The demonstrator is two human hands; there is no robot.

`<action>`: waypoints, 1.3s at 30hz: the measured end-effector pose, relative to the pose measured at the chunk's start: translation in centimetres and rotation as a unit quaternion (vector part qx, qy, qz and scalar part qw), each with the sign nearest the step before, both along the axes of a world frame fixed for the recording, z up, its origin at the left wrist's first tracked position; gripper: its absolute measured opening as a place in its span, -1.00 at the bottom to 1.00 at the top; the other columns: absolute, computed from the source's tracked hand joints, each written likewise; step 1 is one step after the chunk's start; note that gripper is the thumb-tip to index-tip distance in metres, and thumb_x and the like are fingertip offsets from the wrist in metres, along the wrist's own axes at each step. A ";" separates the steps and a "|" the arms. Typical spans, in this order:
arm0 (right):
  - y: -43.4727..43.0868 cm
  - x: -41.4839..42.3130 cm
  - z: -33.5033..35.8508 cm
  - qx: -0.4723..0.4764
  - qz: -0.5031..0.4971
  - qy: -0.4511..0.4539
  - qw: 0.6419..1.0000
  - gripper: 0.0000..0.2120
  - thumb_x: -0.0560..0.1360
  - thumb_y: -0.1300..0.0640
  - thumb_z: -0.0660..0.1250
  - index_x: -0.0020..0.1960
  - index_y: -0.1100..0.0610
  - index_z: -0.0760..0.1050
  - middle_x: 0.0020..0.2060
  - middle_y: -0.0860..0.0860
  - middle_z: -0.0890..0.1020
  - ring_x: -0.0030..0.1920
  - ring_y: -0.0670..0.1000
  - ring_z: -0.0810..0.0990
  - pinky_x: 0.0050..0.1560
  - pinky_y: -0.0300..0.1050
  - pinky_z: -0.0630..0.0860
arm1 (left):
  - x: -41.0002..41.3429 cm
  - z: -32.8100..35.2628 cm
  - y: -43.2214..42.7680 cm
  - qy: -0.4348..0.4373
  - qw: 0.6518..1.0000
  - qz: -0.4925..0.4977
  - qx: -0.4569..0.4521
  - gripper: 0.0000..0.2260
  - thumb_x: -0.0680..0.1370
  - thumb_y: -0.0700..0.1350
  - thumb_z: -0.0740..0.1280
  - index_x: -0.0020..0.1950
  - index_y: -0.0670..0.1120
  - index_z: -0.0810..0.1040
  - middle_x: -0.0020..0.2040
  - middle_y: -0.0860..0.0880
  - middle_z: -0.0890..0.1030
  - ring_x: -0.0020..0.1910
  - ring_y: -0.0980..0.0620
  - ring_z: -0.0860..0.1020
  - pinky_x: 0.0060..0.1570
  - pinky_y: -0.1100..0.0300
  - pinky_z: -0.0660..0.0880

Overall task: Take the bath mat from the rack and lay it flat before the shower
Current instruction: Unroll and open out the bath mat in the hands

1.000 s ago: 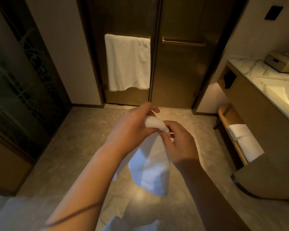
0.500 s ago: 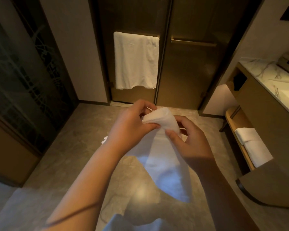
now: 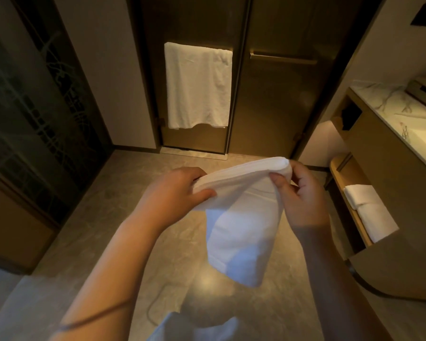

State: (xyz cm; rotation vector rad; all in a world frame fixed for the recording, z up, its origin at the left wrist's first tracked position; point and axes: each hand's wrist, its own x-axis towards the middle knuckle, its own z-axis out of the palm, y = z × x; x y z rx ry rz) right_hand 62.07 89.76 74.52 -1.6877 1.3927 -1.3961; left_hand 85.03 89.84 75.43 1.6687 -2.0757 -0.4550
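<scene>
Above the stone-tiled floor [image 3: 89, 217], before the bronze glass doors [image 3: 280, 107], the left hand [image 3: 172, 190] and right hand [image 3: 303, 200] are pinching the white bath mat [image 3: 239, 232] along its top edge, which is running sideways between them; its soft, thick terry is hanging folded below, not yet opened.

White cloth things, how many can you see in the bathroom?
3. The bath mat hangs between the left hand and right hand. A towel hangs on the door bar. Folded towels lie on the vanity shelf; more may be hidden there.
</scene>
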 end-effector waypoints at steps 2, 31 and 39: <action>0.0 -0.2 0.0 0.004 -0.005 -0.004 1.000 -0.80 0.53 0.01 0.31 -0.03 -0.33 0.46 -0.12 -0.43 0.58 -0.06 -0.33 0.54 -0.20 -0.49 0.44 | 0.1 -0.1 0.1 0.003 1.000 -0.002 0.001 -0.76 0.49 0.14 0.32 0.09 0.08 0.55 -0.07 0.09 0.61 -0.14 0.09 0.53 -0.13 0.06 0.51; 3.3 3.6 -3.7 0.016 0.088 -0.045 0.995 -0.44 0.36 -0.09 0.47 0.31 -0.04 0.43 0.18 -0.18 0.56 0.19 -0.15 0.54 0.07 -0.23 0.55 | -5.5 1.1 1.8 0.258 0.966 0.003 0.021 -0.91 0.54 0.07 0.27 -0.01 0.18 0.55 -0.24 0.20 0.64 -0.25 0.31 0.59 -0.31 0.43 0.51; 2.8 3.0 -2.8 0.018 0.097 -0.037 0.994 -0.66 0.50 -0.04 0.32 0.27 -0.11 0.45 0.17 -0.20 0.57 0.14 -0.20 0.55 0.04 -0.35 0.51 | -5.5 1.2 2.4 0.402 0.912 -0.020 0.083 -0.74 0.61 -0.08 0.16 -0.03 0.25 0.57 -0.08 0.22 0.67 -0.06 0.24 0.61 -0.12 0.35 0.54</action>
